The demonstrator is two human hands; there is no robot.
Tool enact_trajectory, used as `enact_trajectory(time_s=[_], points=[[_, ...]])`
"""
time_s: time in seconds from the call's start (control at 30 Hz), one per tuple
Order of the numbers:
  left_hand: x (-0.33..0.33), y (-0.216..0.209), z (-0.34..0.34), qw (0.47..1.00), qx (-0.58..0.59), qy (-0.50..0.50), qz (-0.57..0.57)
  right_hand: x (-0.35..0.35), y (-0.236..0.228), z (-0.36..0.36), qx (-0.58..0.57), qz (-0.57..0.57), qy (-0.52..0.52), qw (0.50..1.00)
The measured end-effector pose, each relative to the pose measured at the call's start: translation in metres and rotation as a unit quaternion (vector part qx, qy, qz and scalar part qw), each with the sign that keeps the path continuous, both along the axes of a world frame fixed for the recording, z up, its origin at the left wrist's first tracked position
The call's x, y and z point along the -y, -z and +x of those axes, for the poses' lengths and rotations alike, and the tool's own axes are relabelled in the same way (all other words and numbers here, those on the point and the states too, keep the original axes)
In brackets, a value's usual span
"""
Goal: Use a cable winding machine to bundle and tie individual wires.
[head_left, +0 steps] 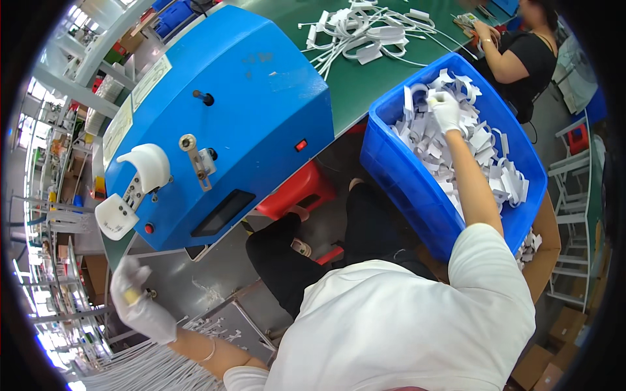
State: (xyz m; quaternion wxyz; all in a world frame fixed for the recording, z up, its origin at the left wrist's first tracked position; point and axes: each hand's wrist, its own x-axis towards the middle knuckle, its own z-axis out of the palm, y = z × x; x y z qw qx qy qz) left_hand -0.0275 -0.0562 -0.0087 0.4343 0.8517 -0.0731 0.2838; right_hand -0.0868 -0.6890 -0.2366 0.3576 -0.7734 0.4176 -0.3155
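My right hand [446,112], in a white glove, reaches into the far part of a blue plastic bin [404,166]. Its fingers are curled together among a heap of curled white strips [486,143]; what they hold, if anything, is hidden. My left hand [138,301], also gloved and with a yellow patch on it, is raised at the lower left. Motion blurs its fingers. Just beyond it stands a blue machine [261,85] with a white curved holder [147,166], a metal crank arm [194,161] and a red button [149,228].
Coiled white cables with labels [372,32] lie on the green table [349,91]. Many white cables [156,371] hang below my left arm. A red stool [300,189] is under the table. At the far right a co-worker [528,58] sits. A cardboard box [544,254] stands beside the bin.
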Motion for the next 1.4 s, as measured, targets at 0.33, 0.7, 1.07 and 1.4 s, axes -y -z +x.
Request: enact_trajectory(time_s=[0.33,0.7,1.07,1.4], points=[[0.162,0.024,-0.007,0.921,-0.059,0.38,-0.063,-0.268,-0.191,0.005,0.368,0.157,-0.359,0.843],[0.057,-0.041,0.056,0.964,0.267,0.011,0.002,-0.363,-0.241,0.067,0.333,-0.044,-0.549,0.766],[0.039,-0.026,0.072,0.983,0.118,-0.026,-0.135,-0.389,-0.249,0.127,0.308,-0.076,-0.539,0.781],[0.023,0.021,0.057,0.976,0.209,0.023,-0.053,-0.373,-0.233,0.106,0.226,-0.042,-0.548,0.805]])
